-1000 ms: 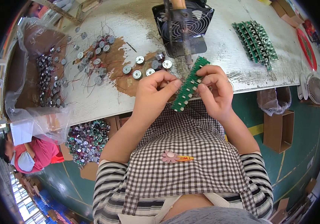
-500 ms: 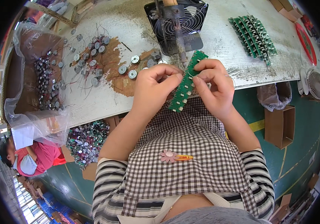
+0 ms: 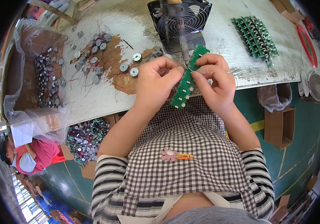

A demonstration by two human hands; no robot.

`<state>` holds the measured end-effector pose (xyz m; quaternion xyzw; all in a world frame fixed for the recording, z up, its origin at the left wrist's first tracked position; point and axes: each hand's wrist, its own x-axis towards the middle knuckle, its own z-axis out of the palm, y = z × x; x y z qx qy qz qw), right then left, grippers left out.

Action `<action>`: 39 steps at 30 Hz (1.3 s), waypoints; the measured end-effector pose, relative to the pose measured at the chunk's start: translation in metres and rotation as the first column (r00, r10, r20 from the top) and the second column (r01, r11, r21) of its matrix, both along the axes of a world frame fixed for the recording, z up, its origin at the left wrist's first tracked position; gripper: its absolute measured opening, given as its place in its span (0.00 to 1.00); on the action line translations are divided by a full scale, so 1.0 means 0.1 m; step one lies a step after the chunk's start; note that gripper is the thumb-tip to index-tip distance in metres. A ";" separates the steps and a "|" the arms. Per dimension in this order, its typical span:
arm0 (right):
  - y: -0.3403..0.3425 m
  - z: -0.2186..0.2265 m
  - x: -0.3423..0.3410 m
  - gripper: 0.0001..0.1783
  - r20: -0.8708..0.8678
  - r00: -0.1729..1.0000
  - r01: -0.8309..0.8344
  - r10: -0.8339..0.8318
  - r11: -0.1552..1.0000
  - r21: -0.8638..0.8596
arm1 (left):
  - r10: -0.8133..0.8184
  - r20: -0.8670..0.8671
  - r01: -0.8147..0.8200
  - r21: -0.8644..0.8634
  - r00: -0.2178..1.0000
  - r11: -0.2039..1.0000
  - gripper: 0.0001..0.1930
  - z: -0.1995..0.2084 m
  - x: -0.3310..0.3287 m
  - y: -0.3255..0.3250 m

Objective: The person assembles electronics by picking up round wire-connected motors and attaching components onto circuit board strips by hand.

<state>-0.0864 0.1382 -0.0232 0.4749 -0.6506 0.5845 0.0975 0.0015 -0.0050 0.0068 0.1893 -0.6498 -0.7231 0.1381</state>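
Note:
A long green circuit board strip with small pale parts along its edge slants between my hands, over the bench's front edge. My right hand pinches its upper part between thumb and fingers. Against the board's left side, the fingers of my left hand are closed; whatever they hold is hidden behind them. The tip of a soldering iron, fixed pointing downward, comes close to the board's upper left edge. A thin wire seems to cross the board near my right thumb. Several round silver motors with wires lie left of my left hand.
Behind the iron stands a black fan. More circuit board strips lie at the back right. At left is a plastic-lined box of motors, with a heap of parts below the bench. A person sits at far left.
Both hands and the board have shifted slightly up toward the iron's tip. My left fingertips are now higher along the board, and my right fingers have closed in around it.

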 end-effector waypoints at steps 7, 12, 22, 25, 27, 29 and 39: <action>0.08 -0.11 0.10 0.06 0.257 0.964 -0.045 0.073 0.992 -0.114 | -0.033 0.085 0.038 -0.055 0.996 0.998 0.04 0.05 0.07 0.04; 0.03 -0.04 0.07 0.05 0.160 0.986 -0.039 0.053 0.995 -0.088 | -0.019 0.082 0.027 -0.098 0.996 0.995 0.04 -0.01 0.05 0.02; -0.01 -0.03 0.05 0.05 0.163 0.986 -0.002 0.015 0.997 -0.079 | 0.007 -0.041 -0.013 -0.161 0.999 0.987 0.03 -0.08 0.01 0.02; 0.04 -0.08 0.09 0.05 0.257 0.966 -0.020 0.038 0.997 -0.071 | -0.005 0.022 0.009 -0.170 1.000 0.985 0.04 -0.07 0.04 0.03; 0.06 -0.12 0.10 0.05 0.318 0.940 -0.074 0.122 0.985 -0.159 | -0.012 0.067 0.023 -0.161 0.998 0.987 0.04 -0.06 0.05 0.03; 0.07 -0.10 0.12 0.05 0.312 0.944 -0.071 0.110 0.988 -0.136 | -0.051 -0.015 0.049 -0.121 0.999 0.991 0.04 -0.07 0.05 0.02; 0.00 -0.02 0.03 0.06 0.090 0.996 0.003 -0.003 1.000 0.004 | -0.002 -0.047 -0.006 -0.158 0.999 0.987 0.05 -0.07 -0.02 0.00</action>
